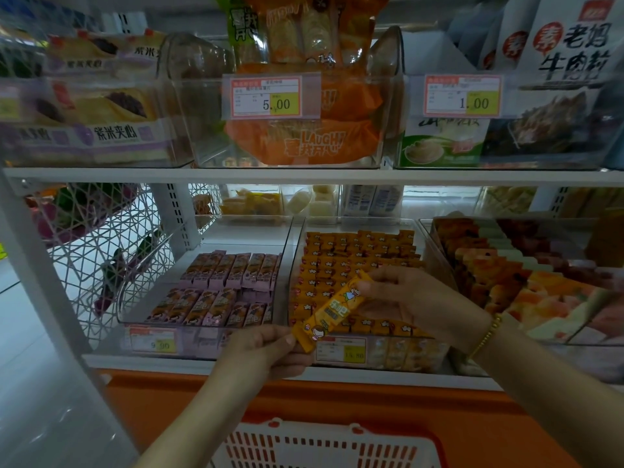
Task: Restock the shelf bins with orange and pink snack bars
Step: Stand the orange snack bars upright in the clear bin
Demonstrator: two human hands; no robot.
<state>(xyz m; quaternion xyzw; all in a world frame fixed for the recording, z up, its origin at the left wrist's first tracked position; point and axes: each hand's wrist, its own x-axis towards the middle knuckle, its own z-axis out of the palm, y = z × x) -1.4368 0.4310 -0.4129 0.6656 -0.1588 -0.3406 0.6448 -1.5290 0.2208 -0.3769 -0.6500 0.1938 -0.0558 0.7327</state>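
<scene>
1. I see my left hand pinching the near end of one orange snack bar, thumb on top.
2. My right hand pinches the far end of the same bar.
3. The bar hangs slanted over the near edge of the middle bin, which is packed with orange bars.
4. The left bin just beside it holds pink bars in two rows.
5. A white and orange basket sits nearest, below my hands.
</scene>
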